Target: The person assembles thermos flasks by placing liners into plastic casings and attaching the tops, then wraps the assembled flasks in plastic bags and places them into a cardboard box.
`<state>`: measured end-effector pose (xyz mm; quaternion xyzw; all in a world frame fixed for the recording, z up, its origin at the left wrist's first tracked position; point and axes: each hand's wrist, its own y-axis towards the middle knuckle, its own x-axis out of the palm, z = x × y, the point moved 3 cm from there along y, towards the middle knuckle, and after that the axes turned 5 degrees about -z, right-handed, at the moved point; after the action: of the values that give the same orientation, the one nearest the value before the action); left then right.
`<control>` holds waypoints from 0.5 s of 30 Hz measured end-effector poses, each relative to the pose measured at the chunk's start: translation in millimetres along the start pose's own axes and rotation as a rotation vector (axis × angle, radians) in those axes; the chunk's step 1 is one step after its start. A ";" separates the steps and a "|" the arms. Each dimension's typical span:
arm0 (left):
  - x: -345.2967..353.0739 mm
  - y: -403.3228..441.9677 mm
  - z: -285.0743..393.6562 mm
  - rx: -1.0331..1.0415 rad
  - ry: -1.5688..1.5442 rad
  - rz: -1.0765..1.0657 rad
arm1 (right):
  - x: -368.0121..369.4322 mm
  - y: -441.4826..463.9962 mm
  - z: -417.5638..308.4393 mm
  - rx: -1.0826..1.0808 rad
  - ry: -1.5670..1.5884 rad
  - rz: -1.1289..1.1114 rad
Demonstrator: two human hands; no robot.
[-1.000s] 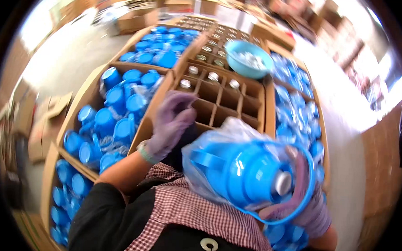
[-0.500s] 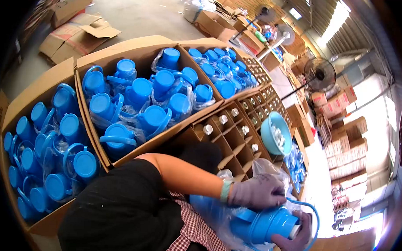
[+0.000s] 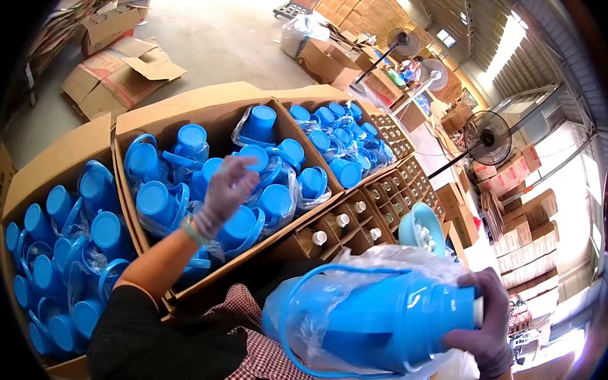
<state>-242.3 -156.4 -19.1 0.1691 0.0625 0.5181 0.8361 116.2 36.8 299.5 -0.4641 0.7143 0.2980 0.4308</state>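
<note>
A blue thermos flask (image 3: 386, 327), partly inside a clear plastic bag (image 3: 313, 324), lies tilted across my lap with its white-tipped neck to the right. My right hand (image 3: 490, 324), in a grey-purple glove, grips it by the neck. Its blue carrying handle (image 3: 293, 297) loops around the body. My gloved left hand (image 3: 227, 194) is raised over the middle carton (image 3: 206, 106), fingers apart and nothing visible in them. Below and around that hand stand blue thermos flasks (image 3: 275, 202) with cup lids and handles, many in plastic bags; whether the hand touches one I cannot tell.
A divided carton (image 3: 335, 255) in front holds several white-topped bottles (image 3: 342, 220). On it sits a light-blue bowl (image 3: 410, 227) of small white pieces. More blue flasks fill a carton (image 3: 58, 124) at left. Standing fans (image 3: 486, 137) and stacked cartons (image 3: 529, 248) are farther off.
My left hand has left the flask and moved up and left over the middle carton. The flask has come up closer, and its handle has swung from the neck end back along the body.
</note>
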 end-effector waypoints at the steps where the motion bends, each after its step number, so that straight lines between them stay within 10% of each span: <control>1: -15.7 19.9 -30.5 0.053 0.430 0.042 | 0.3 7.4 0.6 0.078 0.107 0.068; 4: -17.1 45.8 -69.8 -0.131 0.785 -0.078 | -0.9 30.2 8.9 0.242 0.242 0.183; 15: 153.6 -39.5 -17.4 0.094 -0.250 -1.024 | -23.3 64.2 54.7 0.275 0.130 0.159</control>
<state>-143.9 -32.4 -38.2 0.2147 0.0601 0.0157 0.9747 80.3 116.5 297.3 -0.3609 0.8093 0.1999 0.4181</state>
